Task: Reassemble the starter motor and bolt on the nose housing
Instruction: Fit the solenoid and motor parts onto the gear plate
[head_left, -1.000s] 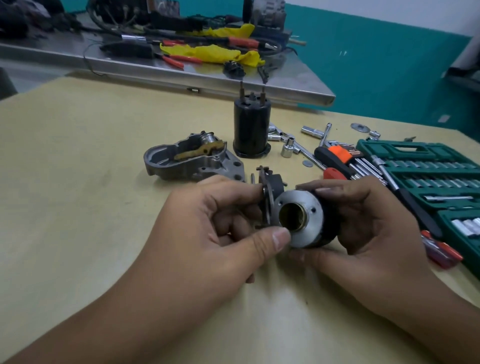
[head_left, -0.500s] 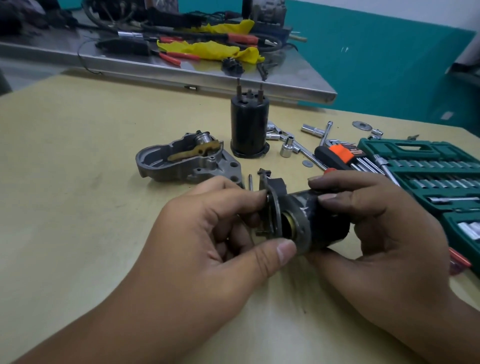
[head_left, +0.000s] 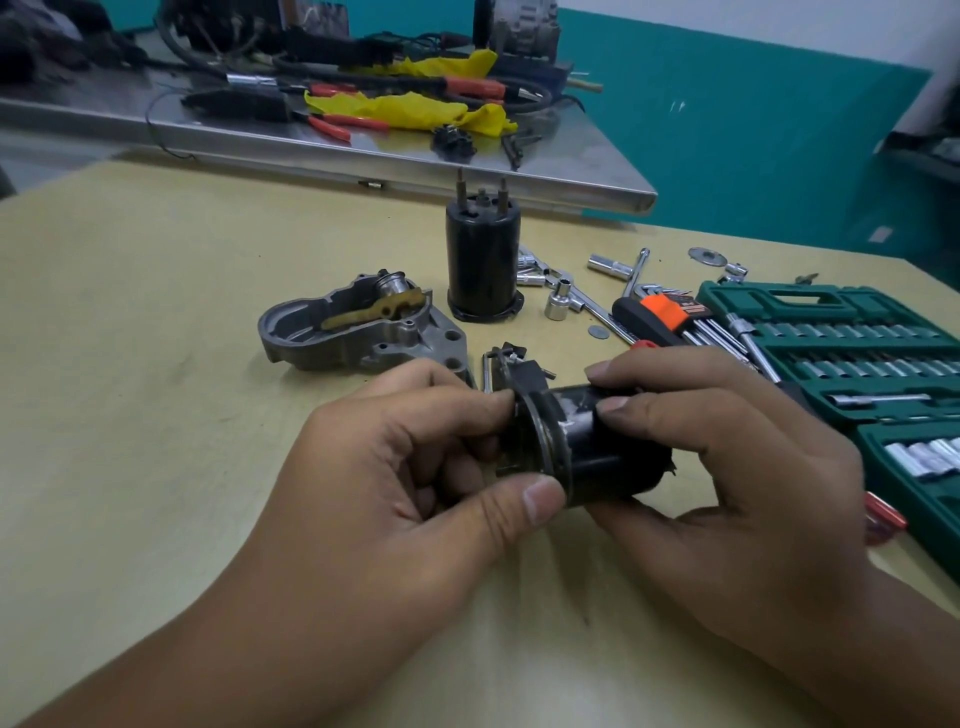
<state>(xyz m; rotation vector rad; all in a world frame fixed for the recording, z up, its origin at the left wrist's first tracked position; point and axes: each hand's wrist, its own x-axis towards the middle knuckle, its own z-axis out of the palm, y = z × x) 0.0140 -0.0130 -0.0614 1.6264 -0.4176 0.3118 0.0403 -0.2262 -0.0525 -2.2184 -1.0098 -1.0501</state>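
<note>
Black and glossy, the motor body (head_left: 602, 452) sits in your right hand (head_left: 727, 467), whose grip curls round it just above the desk (head_left: 156, 415). Your left hand (head_left: 410, 467) pinches the thin metal brush plate (head_left: 524, 415) against its rim. Tilted, that plate could bind. Cast-grey, the nose housing (head_left: 363, 332) waits beyond your left grip.

— What do we see of the motor body (head_left: 602, 457)?
— We see a black cylinder lying sideways, a brush plate (head_left: 519, 395) at its left end, near the table's (head_left: 130, 364) middle.
— And the nose housing (head_left: 358, 332)?
— Grey casting, open side up, just behind it.
</note>
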